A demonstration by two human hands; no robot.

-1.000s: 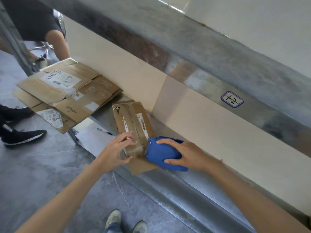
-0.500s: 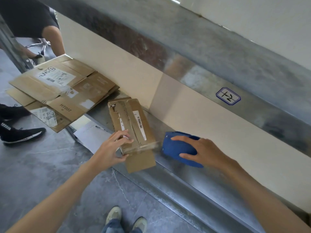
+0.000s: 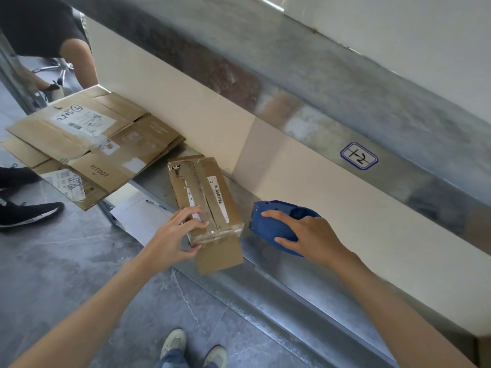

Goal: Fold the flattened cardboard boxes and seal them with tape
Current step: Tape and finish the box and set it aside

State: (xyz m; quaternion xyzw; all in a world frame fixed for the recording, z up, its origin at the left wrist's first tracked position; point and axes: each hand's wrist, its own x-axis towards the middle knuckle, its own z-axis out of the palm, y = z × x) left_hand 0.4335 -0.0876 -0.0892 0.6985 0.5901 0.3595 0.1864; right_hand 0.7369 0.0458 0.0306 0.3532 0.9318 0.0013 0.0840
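We see a small folded box (image 3: 204, 193) lying on the metal bench (image 3: 268, 280), its long side running away from us and its far end close to the pale panel (image 3: 292, 179) that rises behind the bench; strips of clear tape run along the top seam and glint across the near end, and a barcode label sits on the top face; a loose brown flap (image 3: 219, 256) juts from the near end toward us, reaching the bench's front edge. The left hand (image 3: 172, 237) grasps the near left corner of this box, fingers laid over the top and thumb pressed against the end face; the right hand (image 3: 309, 236) is curled over a blue tape dispenser (image 3: 275, 225), gripping it, with the tool resting on the bench just beside the box's near right corner; we cannot tell whether the two touch. Farther along the bench to the left lies a stack of flattened boxes (image 3: 98, 144), overhanging the front edge, the top one bearing a white shipping label and the print HT007. Below that stack we make out a white sheet (image 3: 138, 217) with a pen (image 3: 156, 204) on it. A blue-bordered sticker (image 3: 359, 156) marked by hand sits on the metal band above the panel. On the grey floor (image 3: 66, 264) we see our own pale shoes (image 3: 175, 341) at the bottom, a black shoe (image 3: 29, 214) at the left, and another person's bare leg (image 3: 79, 62) at the top left.
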